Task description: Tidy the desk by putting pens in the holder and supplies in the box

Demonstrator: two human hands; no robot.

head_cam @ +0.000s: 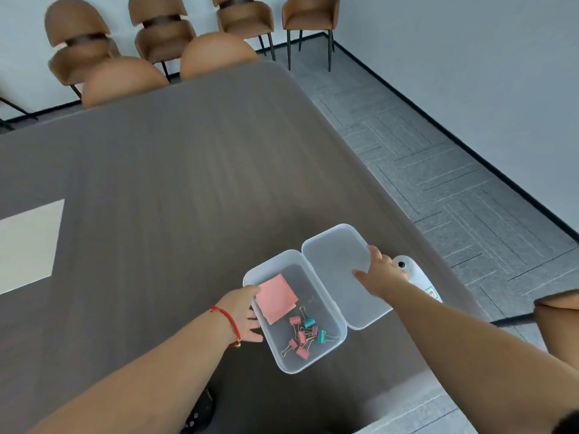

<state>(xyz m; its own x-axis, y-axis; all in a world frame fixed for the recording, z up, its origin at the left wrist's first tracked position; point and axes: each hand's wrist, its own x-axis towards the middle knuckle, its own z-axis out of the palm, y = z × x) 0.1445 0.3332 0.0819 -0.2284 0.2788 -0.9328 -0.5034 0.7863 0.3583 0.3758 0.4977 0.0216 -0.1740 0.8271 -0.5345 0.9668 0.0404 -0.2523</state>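
Left hand [242, 311] fingers loosely spread against the box [283, 360] wall, pink notes [275, 297] and binder clips [302, 335] inside beside them; right hand [380, 272] fingers pinch the open lid [336, 270], probably closing; no pens or holder visible.

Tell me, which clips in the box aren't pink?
The two teal binder clips in the clear box. One lies mid-pile, the other nearer the box's right wall. All the rest are pink.
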